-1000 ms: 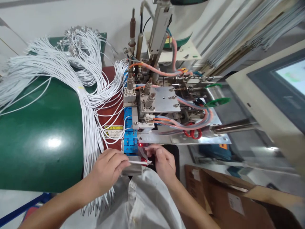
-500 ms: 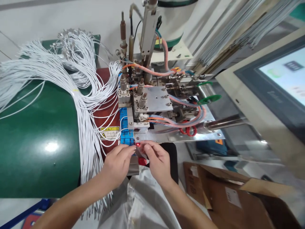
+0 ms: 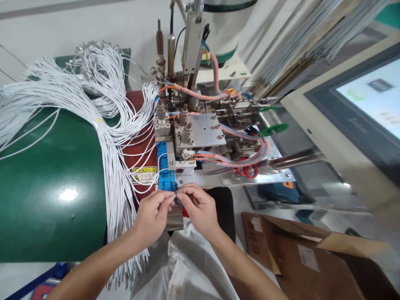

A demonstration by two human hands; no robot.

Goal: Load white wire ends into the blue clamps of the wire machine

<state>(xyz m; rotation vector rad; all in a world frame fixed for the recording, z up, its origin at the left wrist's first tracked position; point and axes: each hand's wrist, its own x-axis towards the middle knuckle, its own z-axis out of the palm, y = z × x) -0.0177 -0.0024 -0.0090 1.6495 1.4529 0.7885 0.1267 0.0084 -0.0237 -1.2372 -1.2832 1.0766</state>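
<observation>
At the front end of the row of blue fixture blocks, my two hands meet fingertip to fingertip. My left hand is closed in a pinch on a small metal-looking piece, too small to tell its exact kind. From the other side, my right hand pinches the same spot with thumb and forefinger. Thin white cables run from the left into the blue blocks, just beyond my fingers. A metal clamp plate lies along the blocks' right side.
A thick bundle of white cables drapes over the green table at left. The bench machine carries orange and clear hoses and a green-flanged wire spool. A screen stands at right, above an open cardboard box.
My right hand has moved left, closing the gap to my left fingertips. The red light that glowed between my hands no longer shows. The small piece is now visible there.
</observation>
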